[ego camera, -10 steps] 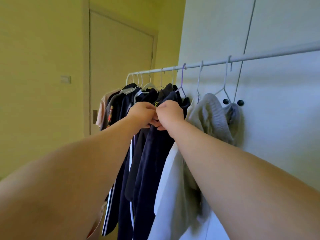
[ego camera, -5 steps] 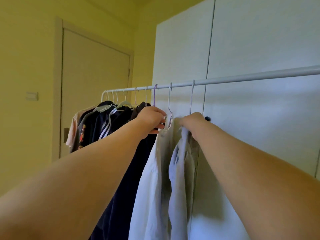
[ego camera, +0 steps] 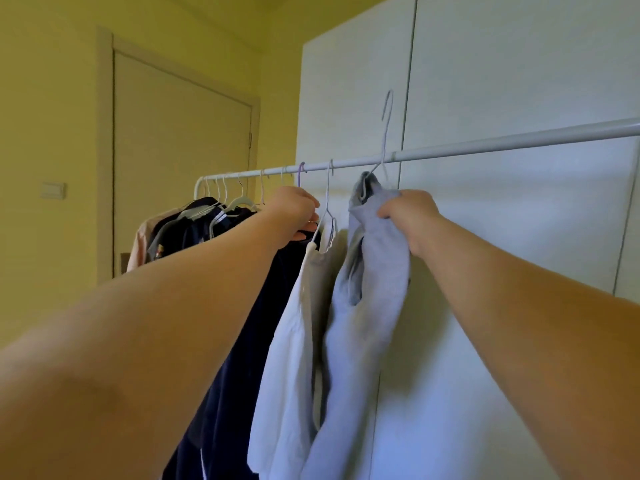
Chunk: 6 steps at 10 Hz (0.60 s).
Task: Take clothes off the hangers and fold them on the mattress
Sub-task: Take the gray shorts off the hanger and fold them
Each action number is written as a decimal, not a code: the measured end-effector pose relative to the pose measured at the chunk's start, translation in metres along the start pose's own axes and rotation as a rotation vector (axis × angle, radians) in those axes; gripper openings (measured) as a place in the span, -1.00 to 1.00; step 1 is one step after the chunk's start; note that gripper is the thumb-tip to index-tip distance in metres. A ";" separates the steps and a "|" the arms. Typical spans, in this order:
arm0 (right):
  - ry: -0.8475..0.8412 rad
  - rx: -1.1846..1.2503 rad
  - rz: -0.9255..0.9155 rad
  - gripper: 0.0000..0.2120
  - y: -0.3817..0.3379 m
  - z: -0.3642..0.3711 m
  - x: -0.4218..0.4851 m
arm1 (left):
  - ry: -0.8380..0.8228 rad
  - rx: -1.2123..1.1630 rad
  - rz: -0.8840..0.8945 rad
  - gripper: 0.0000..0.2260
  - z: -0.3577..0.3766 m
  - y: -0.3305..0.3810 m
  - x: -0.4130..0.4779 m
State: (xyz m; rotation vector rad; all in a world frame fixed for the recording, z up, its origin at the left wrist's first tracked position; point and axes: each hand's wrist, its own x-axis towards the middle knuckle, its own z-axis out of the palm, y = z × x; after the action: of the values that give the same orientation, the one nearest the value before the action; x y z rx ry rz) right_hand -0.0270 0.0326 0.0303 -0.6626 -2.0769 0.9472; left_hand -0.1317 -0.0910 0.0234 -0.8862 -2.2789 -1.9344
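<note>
My right hand [ego camera: 410, 216] grips the top of a grey garment [ego camera: 367, 306] on a thin wire hanger [ego camera: 384, 140]. The hanger's hook stands above the white clothes rail [ego camera: 485, 147], lifted off it. My left hand [ego camera: 298, 213] is curled on the shoulder of a dark navy garment [ego camera: 242, 358], holding it to the left. Between them a white garment [ego camera: 287, 358] hangs from its own hanger [ego camera: 327, 209] on the rail. The mattress is out of view.
Several more dark garments [ego camera: 194, 230] and a beige one hang at the rail's far left end. A white wardrobe [ego camera: 519, 81] stands right behind the rail. A closed door [ego camera: 173, 150] and a wall switch [ego camera: 53, 190] are on the yellow wall to the left.
My right hand has raised the grey garment, so its hanger hook has come up off the rail. My left hand stays on the navy garment. The view has tilted up and right.
</note>
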 end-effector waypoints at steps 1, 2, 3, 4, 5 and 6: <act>-0.142 -0.299 0.043 -0.89 0.011 -0.022 -0.015 | 0.001 0.020 0.073 -0.75 0.024 -0.011 -0.005; -0.192 -0.453 0.061 -0.88 0.055 -0.051 -0.021 | -0.042 0.093 0.097 -0.61 0.052 -0.024 -0.015; -0.252 -0.492 0.045 -0.70 0.084 -0.062 -0.031 | -0.105 0.387 0.131 -0.54 0.071 -0.034 -0.026; -0.326 -0.466 0.025 -0.63 0.109 -0.074 -0.043 | -0.201 0.608 0.194 -0.54 0.085 -0.046 -0.035; -0.338 -0.433 0.020 -0.60 0.118 -0.078 -0.049 | -0.376 0.480 0.161 -0.61 0.089 -0.058 -0.045; -0.375 -0.418 0.009 -0.71 0.120 -0.073 -0.058 | -0.438 0.400 0.163 -0.73 0.082 -0.068 -0.055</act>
State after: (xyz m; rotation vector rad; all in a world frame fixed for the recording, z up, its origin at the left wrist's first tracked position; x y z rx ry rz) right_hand 0.0830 0.0928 -0.0559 -0.7471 -2.6468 0.6807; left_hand -0.0870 -0.0430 -0.0771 -1.4867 -2.5761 -1.2415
